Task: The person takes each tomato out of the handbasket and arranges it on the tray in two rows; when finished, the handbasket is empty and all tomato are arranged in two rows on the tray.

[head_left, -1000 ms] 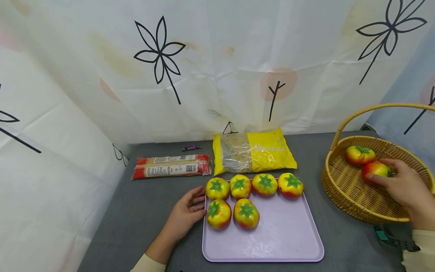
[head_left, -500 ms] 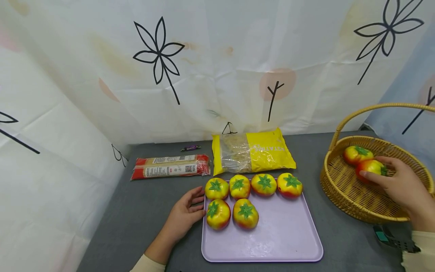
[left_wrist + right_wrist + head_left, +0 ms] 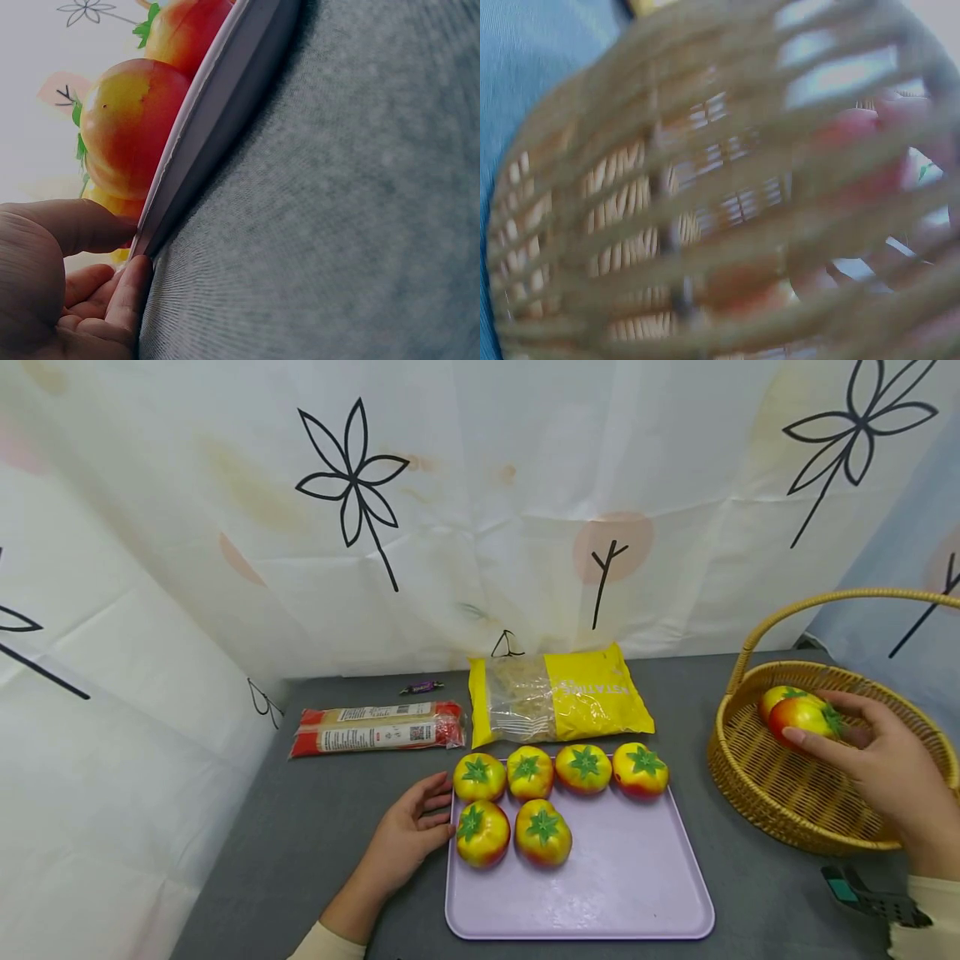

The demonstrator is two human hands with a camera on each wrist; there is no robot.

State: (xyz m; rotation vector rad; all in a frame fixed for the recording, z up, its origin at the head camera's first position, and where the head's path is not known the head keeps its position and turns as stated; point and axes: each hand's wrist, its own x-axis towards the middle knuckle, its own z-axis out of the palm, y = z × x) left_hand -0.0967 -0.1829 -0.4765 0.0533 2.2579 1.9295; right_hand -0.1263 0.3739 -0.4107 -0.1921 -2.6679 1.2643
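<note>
My right hand [image 3: 888, 768] grips a red-and-yellow tomato [image 3: 802, 718] with a green leafy top, inside the wicker basket [image 3: 757, 802] at the right. The held tomato partly covers another tomato [image 3: 772, 700] behind it. In the right wrist view the basket's weave [image 3: 705, 195] fills the picture, blurred, hiding most of the hand. My left hand [image 3: 408, 822] rests at the left edge of a lilac tray [image 3: 622, 877], thumb and fingertips against its rim. Several like tomatoes [image 3: 543, 832] sit on the tray, in a back row and a shorter front row.
Behind the tray lies a yellow bag [image 3: 592, 693] with a see-through panel. A red-ended packet [image 3: 382, 727] and a small purple-wrapped item [image 3: 422, 687] are to its left. The basket's tall handle [image 3: 847, 597] arches over it. A printed cloth [image 3: 465, 485] hangs behind the table.
My right hand has moved the gripped tomato up and left within the basket, so it now overlaps the other tomato. My left hand and the tray stay in place.
</note>
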